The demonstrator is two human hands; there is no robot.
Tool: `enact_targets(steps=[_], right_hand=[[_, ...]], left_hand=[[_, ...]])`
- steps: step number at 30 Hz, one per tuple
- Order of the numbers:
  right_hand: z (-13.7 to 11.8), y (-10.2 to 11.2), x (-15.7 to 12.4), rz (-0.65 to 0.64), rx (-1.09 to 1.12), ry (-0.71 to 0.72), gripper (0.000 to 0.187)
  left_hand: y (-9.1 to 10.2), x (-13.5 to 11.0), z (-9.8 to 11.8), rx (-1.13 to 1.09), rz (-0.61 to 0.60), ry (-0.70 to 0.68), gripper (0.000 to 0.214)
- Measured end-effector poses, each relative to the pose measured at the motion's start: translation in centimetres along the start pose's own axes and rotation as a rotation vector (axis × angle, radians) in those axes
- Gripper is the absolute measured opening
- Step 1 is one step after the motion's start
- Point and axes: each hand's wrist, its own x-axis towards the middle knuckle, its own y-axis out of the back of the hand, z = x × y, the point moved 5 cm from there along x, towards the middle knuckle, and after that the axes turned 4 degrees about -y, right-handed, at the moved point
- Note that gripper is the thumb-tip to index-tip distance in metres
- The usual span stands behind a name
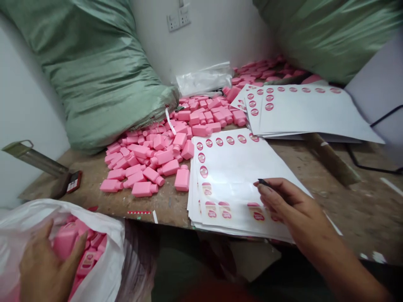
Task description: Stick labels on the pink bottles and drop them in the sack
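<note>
My left hand (pixel 47 264) reaches into a white plastic bag (pixel 107 268) at the lower left and closes round a pink bottle (pixel 64 241) among other labelled pink bottles. My right hand (pixel 289 207) rests on a stack of white sticker sheets (pixel 233 176) near the table's front edge, fingers curled, pinching a thin dark tool (pixel 264 183) whose tip points left. Oval and bottle-shaped stickers (pixel 217 209) line the sheet's top and left edges.
A pile of unlabelled pink bottles (pixel 157 155) spills from a green sack (pixel 94 71) across the wooden table (pixel 346 201). More sticker sheets (pixel 315 111) lie at the back right beside another green sack (pixel 330 33). A clear bag (pixel 204 77) lies by the wall.
</note>
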Motion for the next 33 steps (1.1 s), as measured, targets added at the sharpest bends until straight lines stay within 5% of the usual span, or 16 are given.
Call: enact_targets(steps=[2, 6, 8, 11, 17, 20, 23, 26, 33], right_hand=[[-0.2, -0.2, 0.0, -0.024, -0.039, 0.017, 0.042], [-0.9, -0.2, -0.2, -0.004, -0.229, 0.099, 0.039], [-1.1, 0.0, -0.4, 0.015, -0.318, 0.132, 0.037], [-1.0, 0.3, -0.7, -0.011, -0.410, 0.138, 0.034], [-0.7, 0.1, -0.9, -0.109, -0.577, 0.184, 0.027], [-1.0, -0.8, -1.1, -0.110, -0.726, 0.245, 0.024], [-1.2, -2.1, -1.4, -0.108, -0.856, 0.334, 0.020], [-1.2, -3.0, -1.5, -0.111, -0.925, 0.403, 0.018], [-0.8, -3.5, -1.4, -0.115, -0.991, 0.455, 0.018]], left_hand=[[-1.6, -0.2, 2.2, 0.065, 0.032, -0.157, 0.073], [-10.1, -1.0, 12.3, -0.191, -0.217, -0.448, 0.053], [-13.8, -0.9, 16.3, -0.220, -0.291, -0.457, 0.053], [-16.7, -0.3, 18.5, -0.266, -0.326, -0.407, 0.058], [-15.3, 0.7, 16.6, -0.436, -0.262, -0.268, 0.061], [-14.1, 0.8, 16.0, -0.993, -0.240, -0.002, 0.057], [-15.1, -0.2, 16.9, -1.553, -0.471, 0.415, 0.027], [-16.3, -1.7, 18.3, -1.723, -0.764, 0.721, 0.023], [-17.0, -3.7, 19.9, -1.652, -0.892, 0.802, 0.053]])
